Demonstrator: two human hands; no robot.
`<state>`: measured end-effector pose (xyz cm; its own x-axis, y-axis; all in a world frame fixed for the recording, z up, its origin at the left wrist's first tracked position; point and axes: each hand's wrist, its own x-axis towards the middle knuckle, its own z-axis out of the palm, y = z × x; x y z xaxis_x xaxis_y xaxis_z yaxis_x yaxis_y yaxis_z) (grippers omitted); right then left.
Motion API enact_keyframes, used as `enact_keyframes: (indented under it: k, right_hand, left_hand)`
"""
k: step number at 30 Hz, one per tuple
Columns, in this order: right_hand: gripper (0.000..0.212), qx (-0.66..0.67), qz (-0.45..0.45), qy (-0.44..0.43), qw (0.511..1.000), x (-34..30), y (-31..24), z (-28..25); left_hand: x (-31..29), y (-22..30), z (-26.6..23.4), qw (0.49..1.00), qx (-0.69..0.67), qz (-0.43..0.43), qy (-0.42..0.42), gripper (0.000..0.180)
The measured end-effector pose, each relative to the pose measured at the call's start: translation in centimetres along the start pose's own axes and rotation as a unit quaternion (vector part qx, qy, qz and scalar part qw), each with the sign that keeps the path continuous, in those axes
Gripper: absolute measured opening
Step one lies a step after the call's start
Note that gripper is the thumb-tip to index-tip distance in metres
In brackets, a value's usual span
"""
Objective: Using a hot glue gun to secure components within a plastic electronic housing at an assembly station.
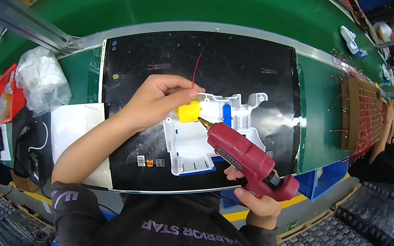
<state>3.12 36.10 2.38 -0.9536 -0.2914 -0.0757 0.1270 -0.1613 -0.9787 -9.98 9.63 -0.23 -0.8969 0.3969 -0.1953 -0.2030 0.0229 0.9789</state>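
1. A white plastic housing (193, 145) lies hollow side up on a black mat (155, 41) covering the counter (317, 135), directly before the person. It looks light and stiff, its smooth walls likely slippery; the sturdy outer rim offers the safest hold, while the thin curved hook (259, 98) at its far right could snap.
2. The left hand (160, 100) is at the housing's far left edge, thumb and forefinger together, apparently pinching a red wire (199, 58). The wire looks soft, flexible and easily tugged loose.
3. Just below those fingers sits a yellow part (189, 113), seemingly rigid, best steadied by its sides.
4. The right hand (261, 206) has its fingers curled around the handle of a dark red glue gun (238, 149). It appears the heaviest item; its brass nozzle (204, 123), beside the yellow part, may be hot, so the handle is the place to grip.
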Motion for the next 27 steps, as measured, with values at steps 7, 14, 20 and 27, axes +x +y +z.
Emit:
enact_keyframes:
  k: [7,14,20,27]
  right_hand:
    - [0.032,0.007,-0.009,0.007,1.000,-0.2,0.0,0.0]
    - [0.030,0.036,-0.030,-0.021,0.999,0.1,0.4,-0.1]
    - [0.033,0.064,-0.043,-0.042,0.996,0.2,0.8,-0.1]
    - [0.028,0.044,-0.078,-0.046,0.995,1.4,1.2,-0.7]
  left_hand:
    - [0.1,0.3,0.0,1.000,0.010,-0.006,0.017,0.025]
    - [0.5,0.2,-0.8,0.998,-0.037,-0.002,0.055,0.021]
    - [2.1,1.5,-2.9,0.995,-0.057,0.013,0.083,0.021]
    - [8.2,4.8,-7.8,0.987,0.058,0.093,0.122,0.026]
